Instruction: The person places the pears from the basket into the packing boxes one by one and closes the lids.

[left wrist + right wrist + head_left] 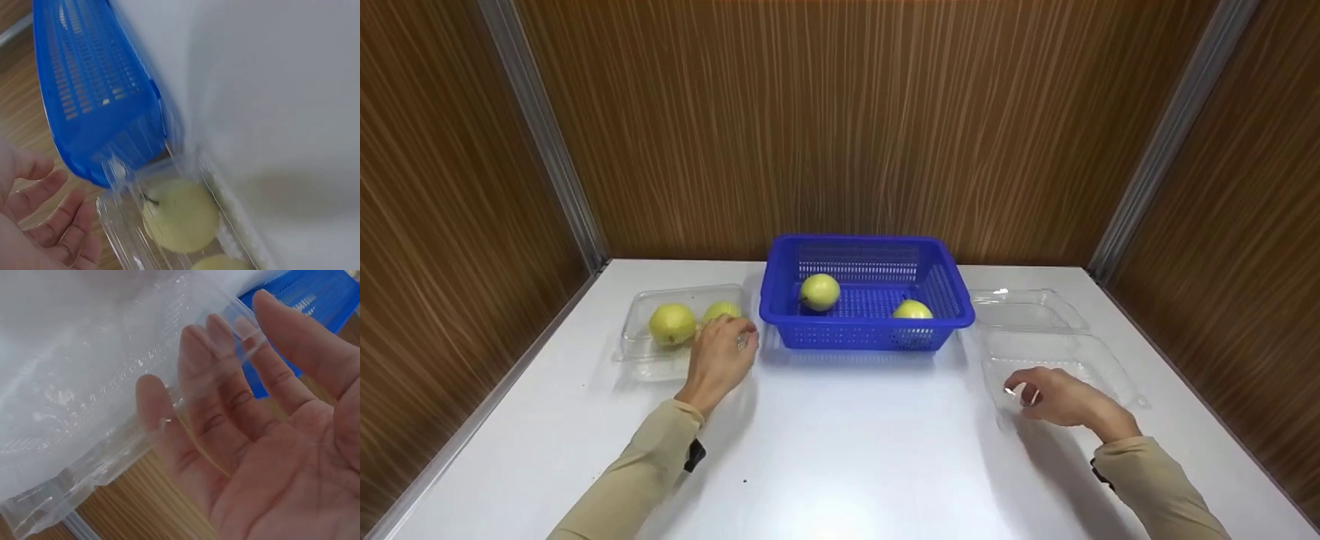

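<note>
My left hand [724, 358] hovers at the right side of a clear plastic clamshell box [641, 307], its fingers loosely bent and holding nothing. Inside that box sit two yellow-green pears, the left pear [672, 324] in full sight and the right pear [722, 310] partly behind the hand. In the left wrist view, one pear [183, 216] shows its stem through the plastic. Over a second clear clamshell [1057, 352], lying with its lid spread, is my right hand [1057, 396]. Its fingers curve loosely; in the right wrist view, fingertips [197, 346] show through the plastic edge.
Between the boxes, at the back, stands a blue perforated basket [862, 334] with a pear [820, 292] at its left and another pear [913, 309] at its front right. Wood-grain panels [862, 127] enclose the white table [840, 427] at the back and sides.
</note>
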`<state>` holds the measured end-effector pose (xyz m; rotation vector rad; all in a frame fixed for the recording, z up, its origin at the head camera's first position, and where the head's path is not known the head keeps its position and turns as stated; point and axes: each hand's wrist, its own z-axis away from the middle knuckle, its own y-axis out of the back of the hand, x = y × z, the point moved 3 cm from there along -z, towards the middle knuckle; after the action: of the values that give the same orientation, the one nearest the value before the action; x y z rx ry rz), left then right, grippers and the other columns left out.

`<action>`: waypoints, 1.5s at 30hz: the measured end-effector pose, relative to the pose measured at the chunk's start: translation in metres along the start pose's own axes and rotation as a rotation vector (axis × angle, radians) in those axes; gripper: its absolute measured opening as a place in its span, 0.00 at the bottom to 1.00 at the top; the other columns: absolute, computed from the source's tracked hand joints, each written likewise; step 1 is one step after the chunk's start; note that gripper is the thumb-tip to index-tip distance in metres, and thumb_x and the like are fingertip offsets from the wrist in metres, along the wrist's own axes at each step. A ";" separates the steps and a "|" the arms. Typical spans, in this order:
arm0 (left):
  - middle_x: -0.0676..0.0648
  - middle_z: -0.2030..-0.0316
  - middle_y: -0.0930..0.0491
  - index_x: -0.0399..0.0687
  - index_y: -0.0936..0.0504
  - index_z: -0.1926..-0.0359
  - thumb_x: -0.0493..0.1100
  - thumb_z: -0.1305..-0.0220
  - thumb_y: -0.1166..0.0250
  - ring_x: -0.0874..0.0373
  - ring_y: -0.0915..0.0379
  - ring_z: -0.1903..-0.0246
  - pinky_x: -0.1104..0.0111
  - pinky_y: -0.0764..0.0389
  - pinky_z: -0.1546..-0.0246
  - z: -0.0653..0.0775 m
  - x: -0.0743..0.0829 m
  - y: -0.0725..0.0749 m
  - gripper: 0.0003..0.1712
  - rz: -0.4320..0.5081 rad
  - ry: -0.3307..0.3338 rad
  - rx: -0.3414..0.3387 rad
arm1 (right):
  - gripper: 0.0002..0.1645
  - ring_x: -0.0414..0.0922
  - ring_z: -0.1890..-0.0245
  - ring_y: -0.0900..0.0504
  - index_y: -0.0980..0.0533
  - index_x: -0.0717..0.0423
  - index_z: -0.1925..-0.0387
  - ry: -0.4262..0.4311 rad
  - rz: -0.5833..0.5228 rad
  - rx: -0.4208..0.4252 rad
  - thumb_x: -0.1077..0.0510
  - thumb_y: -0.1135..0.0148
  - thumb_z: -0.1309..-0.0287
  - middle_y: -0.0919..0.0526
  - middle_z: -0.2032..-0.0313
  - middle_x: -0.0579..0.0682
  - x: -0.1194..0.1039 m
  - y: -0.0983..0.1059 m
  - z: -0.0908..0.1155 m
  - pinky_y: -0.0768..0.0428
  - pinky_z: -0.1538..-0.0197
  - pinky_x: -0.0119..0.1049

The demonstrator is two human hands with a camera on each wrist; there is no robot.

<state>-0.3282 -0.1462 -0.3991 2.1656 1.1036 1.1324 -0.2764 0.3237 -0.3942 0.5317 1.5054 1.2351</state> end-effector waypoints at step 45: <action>0.50 0.66 0.13 0.45 0.14 0.55 0.38 0.35 0.39 0.66 0.26 0.74 0.78 0.24 0.71 0.021 0.118 -0.082 0.11 0.135 -0.437 -0.587 | 0.08 0.41 0.68 0.16 0.15 0.63 0.63 0.214 0.090 0.181 0.68 0.35 0.46 0.12 0.69 0.50 -0.048 -0.025 -0.017 0.17 0.63 0.36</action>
<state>-0.3070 -0.0029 -0.4126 1.8931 0.3749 0.8361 -0.2687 0.2676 -0.3966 0.6070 1.8033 1.2632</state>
